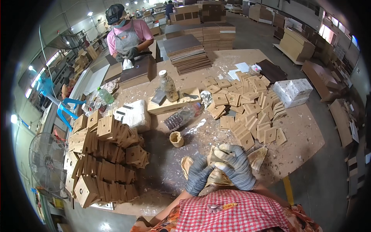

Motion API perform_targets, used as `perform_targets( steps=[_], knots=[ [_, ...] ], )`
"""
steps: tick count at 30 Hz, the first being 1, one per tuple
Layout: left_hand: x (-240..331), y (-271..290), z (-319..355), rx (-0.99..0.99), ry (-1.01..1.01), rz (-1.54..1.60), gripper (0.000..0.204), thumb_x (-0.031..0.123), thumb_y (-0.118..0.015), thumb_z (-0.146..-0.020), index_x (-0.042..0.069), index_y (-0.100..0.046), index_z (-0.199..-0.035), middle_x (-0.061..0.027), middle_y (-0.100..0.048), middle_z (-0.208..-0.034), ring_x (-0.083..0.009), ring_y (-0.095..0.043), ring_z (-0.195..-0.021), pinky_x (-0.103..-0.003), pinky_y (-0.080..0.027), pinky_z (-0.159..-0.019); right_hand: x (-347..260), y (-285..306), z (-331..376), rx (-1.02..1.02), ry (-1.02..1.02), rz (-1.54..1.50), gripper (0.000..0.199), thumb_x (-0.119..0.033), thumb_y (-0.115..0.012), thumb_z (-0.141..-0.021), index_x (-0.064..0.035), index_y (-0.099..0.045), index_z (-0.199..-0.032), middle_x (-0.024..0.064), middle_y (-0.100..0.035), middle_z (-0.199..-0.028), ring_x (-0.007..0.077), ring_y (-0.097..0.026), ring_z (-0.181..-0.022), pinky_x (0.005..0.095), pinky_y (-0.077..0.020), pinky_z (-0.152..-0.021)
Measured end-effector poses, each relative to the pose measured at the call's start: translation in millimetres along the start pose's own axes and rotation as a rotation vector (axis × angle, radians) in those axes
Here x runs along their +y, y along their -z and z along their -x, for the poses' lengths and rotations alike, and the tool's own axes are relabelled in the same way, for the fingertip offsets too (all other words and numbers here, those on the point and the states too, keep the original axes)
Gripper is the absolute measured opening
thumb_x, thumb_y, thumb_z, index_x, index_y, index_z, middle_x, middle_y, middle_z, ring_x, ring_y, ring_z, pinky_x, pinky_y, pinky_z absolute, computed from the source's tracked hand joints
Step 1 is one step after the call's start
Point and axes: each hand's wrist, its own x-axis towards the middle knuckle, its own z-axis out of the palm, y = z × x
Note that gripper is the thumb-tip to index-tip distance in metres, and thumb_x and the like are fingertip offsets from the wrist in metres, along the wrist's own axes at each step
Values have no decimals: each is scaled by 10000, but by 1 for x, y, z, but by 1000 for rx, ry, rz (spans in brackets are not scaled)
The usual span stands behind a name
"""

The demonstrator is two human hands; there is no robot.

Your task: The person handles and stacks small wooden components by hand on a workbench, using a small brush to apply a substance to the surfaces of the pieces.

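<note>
Both my hands wear grey work gloves and meet close in front of my body at the table's near edge. My right hand (pixel 239 166) curls its fingers over a small tan wooden block (pixel 213 156). Against the lower left of that block, my left hand (pixel 198 174) is closed, its thumb toward the right hand. The gloves cover much of the block. A stained beige cloth (pixel 219 178) lies bunched below the hands, and more beige cloth (pixel 257 157) sticks out beside the right hand.
Tall stacks of drilled wooden blocks (pixel 102 170) stand at the left; a loose heap of blocks (pixel 251 104) lies at the right. A cut cardboard-coloured cup (pixel 176 139), a plastic bottle (pixel 181 117) and a jar (pixel 168 87) stand or lie mid-table. Across it, a gloved co-worker (pixel 129 38) handles dark panels.
</note>
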Motion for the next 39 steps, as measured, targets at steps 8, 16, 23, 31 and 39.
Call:
perform_targets(
  steps=[8,16,23,31,39],
  knots=[
    [-1,2,9,39,35,103,296,111,-636,-859,-5,-577,-1124,-53,-610,-1013,-124,-537,-956,-265,-435,-846,33,14,7,185,-122,112,310,-102,-655,-811,-53,-615,-1114,65,-532,-1108,177,-533,-1021,282,-441,-915],
    [-4,13,5,2,-203,-149,369,70,-671,-803,26,-595,-1161,-83,-597,-1017,-173,-552,-946,-267,-437,-824,22,26,6,148,-277,-354,269,-77,-634,-837,15,-601,-1087,74,-559,-1093,163,-561,-1009,261,-447,-899],
    [2,20,10,14,-251,-227,366,72,-668,-805,35,-595,-1162,-68,-598,-1008,-159,-549,-941,-269,-443,-825,22,29,7,161,-340,-375,284,-76,-653,-809,3,-617,-1080,65,-557,-1069,164,-545,-998,273,-436,-893],
    [-41,70,-8,329,153,696,507,304,-635,-851,-20,-472,-1205,-132,-589,-1077,-253,-583,-1006,-401,-525,-854,37,18,21,88,-505,-418,300,-127,-686,-788,1,-616,-1050,72,-566,-1059,172,-561,-1000,283,-448,-871],
    [-38,178,2,957,-99,609,396,362,-501,-922,32,-515,-1140,-113,-597,-1016,-216,-618,-767,-298,-542,-518,45,12,41,3,-544,-391,284,-105,-671,-800,-6,-622,-1062,82,-549,-1104,180,-545,-1035,293,-437,-905]
  ],
)
